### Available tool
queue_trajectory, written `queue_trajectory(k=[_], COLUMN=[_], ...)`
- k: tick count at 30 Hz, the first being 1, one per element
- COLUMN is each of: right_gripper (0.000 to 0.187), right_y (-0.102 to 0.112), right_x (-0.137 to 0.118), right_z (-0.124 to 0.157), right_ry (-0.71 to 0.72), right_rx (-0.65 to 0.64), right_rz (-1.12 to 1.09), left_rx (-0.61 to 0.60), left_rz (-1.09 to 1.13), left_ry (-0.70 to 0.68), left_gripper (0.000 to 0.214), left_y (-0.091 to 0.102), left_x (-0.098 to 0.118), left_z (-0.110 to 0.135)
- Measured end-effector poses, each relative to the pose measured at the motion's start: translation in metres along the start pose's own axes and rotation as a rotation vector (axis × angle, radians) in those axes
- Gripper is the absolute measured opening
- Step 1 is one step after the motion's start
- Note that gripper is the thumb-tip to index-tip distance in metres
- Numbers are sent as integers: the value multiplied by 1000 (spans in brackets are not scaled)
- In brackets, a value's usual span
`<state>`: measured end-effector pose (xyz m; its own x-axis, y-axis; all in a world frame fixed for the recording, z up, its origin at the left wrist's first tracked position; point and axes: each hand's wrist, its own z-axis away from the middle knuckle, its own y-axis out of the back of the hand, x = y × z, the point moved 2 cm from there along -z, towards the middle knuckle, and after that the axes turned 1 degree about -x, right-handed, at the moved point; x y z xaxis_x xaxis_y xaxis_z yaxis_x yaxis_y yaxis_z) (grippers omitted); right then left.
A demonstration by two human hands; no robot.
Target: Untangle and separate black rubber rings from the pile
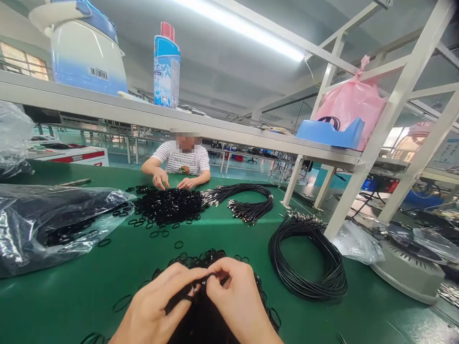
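Observation:
My left hand and my right hand meet low in the middle of the view, over a pile of thin black rings. Both are closed, thumbs and forefingers pinching a black ring between them. A small pale bit shows at the fingertips; what it is I cannot make out. Much of the pile lies hidden under my hands. A loose ring rests left of my left hand. Right of my right hand lies a coil of black cables with metal ends.
Across the green table a person handles another ring pile. A bundle of cables lies beside it. At left is a clear plastic bag. A shelf crosses above; its post stands at right near a grey round device.

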<state>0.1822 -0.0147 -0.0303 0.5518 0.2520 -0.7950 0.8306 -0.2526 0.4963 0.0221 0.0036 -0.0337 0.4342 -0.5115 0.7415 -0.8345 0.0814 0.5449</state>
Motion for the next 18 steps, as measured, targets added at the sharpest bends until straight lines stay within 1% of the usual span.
queue_trajectory(k=[2,3,5,8,10,12,14,18], right_gripper=[24,25,26,29,29,25,19,10], right_y=[0,0,1,4,8,11,10,2], right_x=[-1,-2,-4,-7,-10,-13,-16,-15], right_z=[0,0,0,-1,-1,0,3,6], right_ry=[-4,-4,-2,28,58,65,45,-2], right_rx=[7,7,-4,-12,-8,-24,-59,-102], right_rz=[16,23,27,-15,-64,-91,-96,-105], left_rx=[-26,-19,0,33,54,60,62,59], left_rz=[-19,-23,-12,35,63,70,51,-2], left_ry=[-93,-111,-63,100,174,199,188,166], left_gripper=[29,28,24,17,15,15,15,12], left_y=[-2,-2,-1,3,5,5,5,3], left_x=[-1,-1,-3,-5,-5,-5,-6,-8], left_z=[2,3,2,-1,-3,-4,-4,-3])
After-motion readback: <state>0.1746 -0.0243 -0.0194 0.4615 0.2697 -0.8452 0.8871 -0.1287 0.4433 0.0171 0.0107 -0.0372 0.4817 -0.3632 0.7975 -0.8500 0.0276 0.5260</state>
